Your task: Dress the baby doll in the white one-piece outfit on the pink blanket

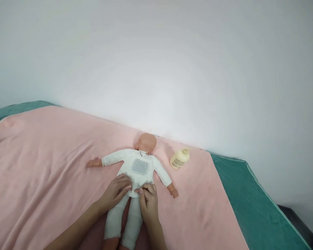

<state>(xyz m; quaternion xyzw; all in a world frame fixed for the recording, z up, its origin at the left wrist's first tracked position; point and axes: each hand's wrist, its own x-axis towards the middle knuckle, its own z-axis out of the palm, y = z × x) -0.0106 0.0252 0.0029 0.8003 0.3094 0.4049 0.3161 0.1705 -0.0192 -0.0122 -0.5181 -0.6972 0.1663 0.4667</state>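
Left hand [117, 192] and right hand [148, 200] pinching, seemingly, the hem of the doll [136, 170]'s white suit. Bottle [179, 158] lying at two o'clock on pink blanket [41, 166].

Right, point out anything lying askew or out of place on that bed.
The cream bottle lies tipped on its side on the pink blanket, right of the doll; no spill shows. Both hands, left hand and right hand, pinch the doll's white suit.

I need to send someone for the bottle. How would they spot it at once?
On the pink blanket by the white wall, find the doll. The bottle lies just past its outstretched arm, near the teal edge: small, cream-coloured, labelled, on its side.
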